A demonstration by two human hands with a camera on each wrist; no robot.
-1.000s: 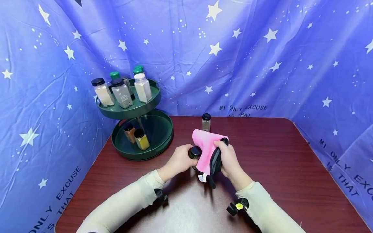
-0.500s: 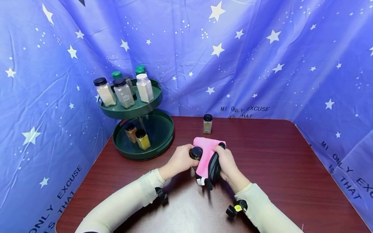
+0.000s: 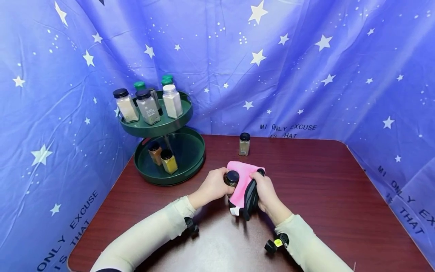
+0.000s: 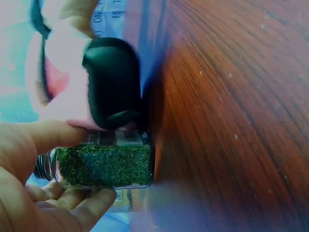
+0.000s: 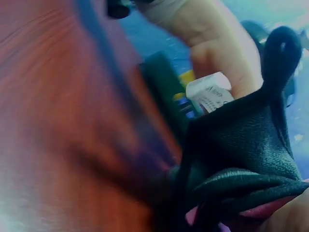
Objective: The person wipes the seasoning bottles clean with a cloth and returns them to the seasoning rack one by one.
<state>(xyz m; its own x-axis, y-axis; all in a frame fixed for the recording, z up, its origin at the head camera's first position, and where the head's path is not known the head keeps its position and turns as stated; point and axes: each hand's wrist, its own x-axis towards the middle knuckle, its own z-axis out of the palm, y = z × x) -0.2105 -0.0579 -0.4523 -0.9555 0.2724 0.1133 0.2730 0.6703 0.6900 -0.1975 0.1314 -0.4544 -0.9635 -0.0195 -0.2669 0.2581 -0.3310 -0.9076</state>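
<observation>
Progress with jar [image 4: 104,166] and cloth [image 3: 242,181]: seemingly midway; brought together and touching, neither one set down. Not yet done: release of either.
Rack [image 3: 159,130]: already stocked, with capped jars [image 3: 148,108] on the upper tier, yellow jar [image 3: 169,163] and brown jar [image 3: 155,154] on the lower; cannot tell whether finished with or untouched.
Far jar [image 3: 244,145]: standing upright on the table [image 3: 316,196], beyond the cloth, apart from both hands; done or waiting, impossible to judge.
Jar's look: clear, flat-sided, with black lid [image 3: 232,176]; packed nearly full with dried green flakes; label partly covered, too blurred to read.
Jar's place: upright or nearly so, near the table's middle, right of the rack; base close to the tabletop, contact unclear.
Left hand [image 3: 213,184]: grasping jar, thumb on one side, fingers on the other.
Right hand [image 3: 266,192]: grasping bunched cloth, thumb on the pink face, other fingers mostly hidden.
Cloth's look: pink with black parts, white tag [image 3: 235,211] hanging at the near edge.
</observation>
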